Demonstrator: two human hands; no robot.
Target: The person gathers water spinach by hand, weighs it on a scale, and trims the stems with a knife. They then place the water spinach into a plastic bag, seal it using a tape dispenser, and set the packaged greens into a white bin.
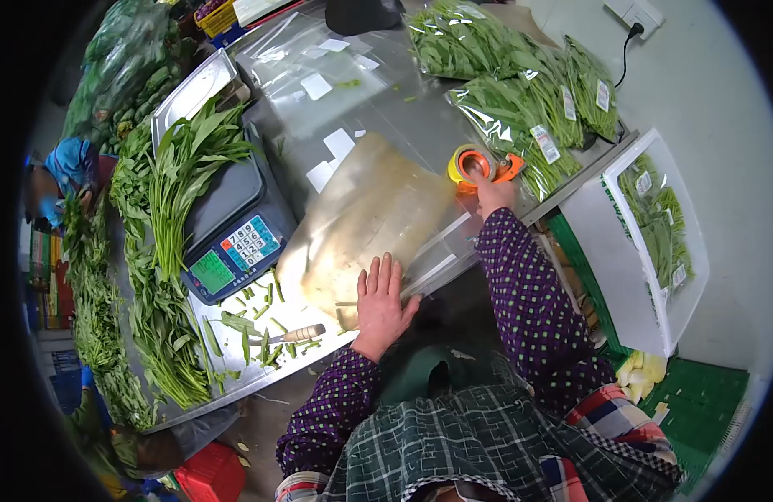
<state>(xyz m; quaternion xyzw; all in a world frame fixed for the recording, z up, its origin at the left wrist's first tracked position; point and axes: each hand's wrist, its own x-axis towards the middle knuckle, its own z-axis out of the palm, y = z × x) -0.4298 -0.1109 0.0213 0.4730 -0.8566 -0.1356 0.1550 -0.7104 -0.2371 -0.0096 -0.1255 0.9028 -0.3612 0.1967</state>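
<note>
My left hand (382,309) lies flat, fingers spread, on the lower edge of a clear plastic bag (378,209) on the metal table. At the table's right side, my right hand (493,191) is closed on an orange and yellow tape dispenser (510,170). Left of the bag stands a digital scale (236,255) with leafy greens (186,176) on its pan. A wooden-handled knife (303,333) rests among cut stem pieces, left of my left hand.
Bagged greens with labels (520,100) fill the table's back right. A white foam box (645,243) with more bags stands at the right. Loose greens (156,335) line the left side. Other people (68,171) are at the far left.
</note>
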